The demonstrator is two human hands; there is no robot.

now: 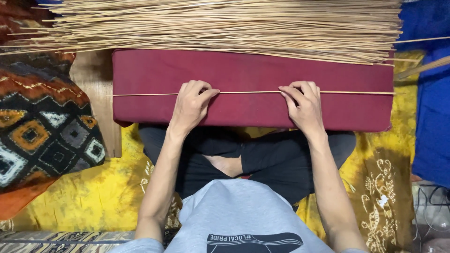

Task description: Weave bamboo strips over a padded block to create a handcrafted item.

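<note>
Looking down through the head camera, you sit cross-legged behind a maroon padded board that lies across your lap, and you hold one thin stick flat along its length. Your left hand curls over the stick left of centre, thumb and forefinger pinching it with the other fingers tucked close together. Your right hand mirrors this right of centre, fingers bunched and pinching the same stick. The stick runs nearly the full width of the board, its ends reaching both side edges, well apart from the heap of loose sticks lying along the far edge.

Judging by how slender it is, the stick could bow or snap between your hands if you press unevenly, since the middle span is held only by the pad beneath. It could also roll out of your pinch toward you, because the cloth surface looks smooth. The heap overhangs the far edge slightly, so a nudge of the board might spill some onto it.

The stick itself looks pale tan, straight, round and even in thickness, like a bamboo splint. A patterned cushion lies to your left, on a yellow printed cloth.
</note>
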